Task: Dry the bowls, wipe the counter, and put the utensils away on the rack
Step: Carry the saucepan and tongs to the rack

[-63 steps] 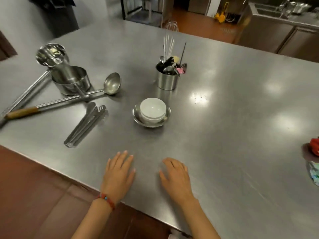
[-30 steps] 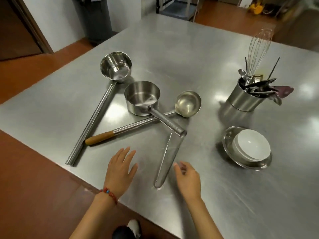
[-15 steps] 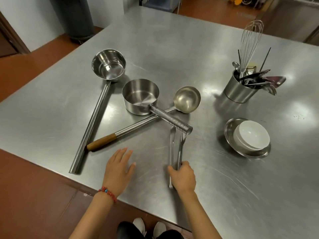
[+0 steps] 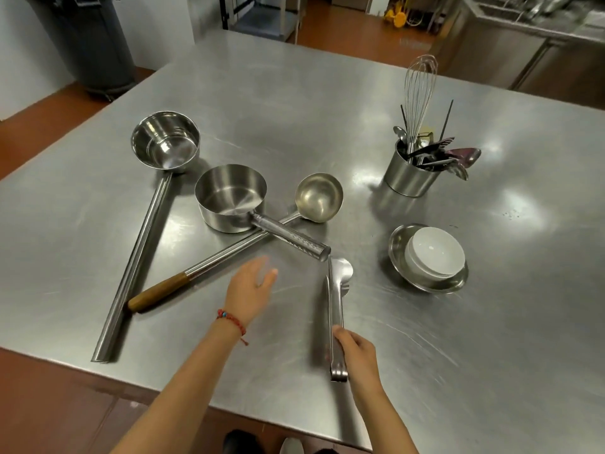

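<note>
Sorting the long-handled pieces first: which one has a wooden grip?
The round-bowled steel ladle, lying diagonally under the saucepan's handle; its brown wooden grip is unique, the others are all steel.

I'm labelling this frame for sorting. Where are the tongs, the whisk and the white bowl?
tongs (image 4: 334,299), head view, on the arms midway along.
whisk (image 4: 420,83), head view, on the wire loops.
white bowl (image 4: 433,252), head view, on its inside.

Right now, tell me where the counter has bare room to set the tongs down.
Bare steel runs right of the white bowl and utensil canister, and along the far counter. Crowded: the saucepan, ladle and long dipper cross handles on the left.
</note>
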The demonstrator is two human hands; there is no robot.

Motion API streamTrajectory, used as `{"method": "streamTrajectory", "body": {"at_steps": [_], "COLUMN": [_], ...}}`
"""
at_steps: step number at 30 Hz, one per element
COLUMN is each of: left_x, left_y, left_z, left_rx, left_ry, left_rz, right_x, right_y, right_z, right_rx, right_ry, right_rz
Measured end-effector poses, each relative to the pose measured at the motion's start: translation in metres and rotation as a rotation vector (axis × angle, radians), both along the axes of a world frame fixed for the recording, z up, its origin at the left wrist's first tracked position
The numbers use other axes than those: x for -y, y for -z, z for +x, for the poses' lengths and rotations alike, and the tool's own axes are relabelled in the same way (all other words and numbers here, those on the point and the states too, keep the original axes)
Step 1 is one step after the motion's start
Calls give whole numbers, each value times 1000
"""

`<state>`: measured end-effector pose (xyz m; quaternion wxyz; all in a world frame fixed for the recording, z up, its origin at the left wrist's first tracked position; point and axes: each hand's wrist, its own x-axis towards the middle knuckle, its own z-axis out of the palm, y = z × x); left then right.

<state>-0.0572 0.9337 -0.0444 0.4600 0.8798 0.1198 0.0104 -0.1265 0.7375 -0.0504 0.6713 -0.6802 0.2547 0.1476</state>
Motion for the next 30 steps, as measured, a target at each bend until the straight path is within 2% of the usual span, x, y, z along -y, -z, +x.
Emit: {"method": "streamTrajectory", "body": {"at_steps": [5, 9, 12, 14, 20, 23, 30], "left_x": [41, 58, 69, 74, 74, 65, 42], "left_y": [-2, -6, -9, -12, -16, -16, -25], "left_z": [37, 63, 74, 77, 75, 60, 28], "left_rx": [-172, -289, -306, -281, -225, -236, -155], "left_ry": [-132, -219, -236, -267, -536, -629, -633], "left_rz": [-359, -831, -1183, -1299, -1429, -1395, -1290], "right_x": [17, 26, 28, 29, 31, 32, 29], "right_y": [-3, -3, -4, -5, -9, -12, -18], "right_z": [0, 0, -1, -2, -4, -2, 4], "right_rx": [54, 75, 80, 76, 86, 83, 131], "right_ry": [68, 80, 89, 84, 72, 55, -44], "right_rz": [-20, -30, -34, -26, -19, -13, -13]}}
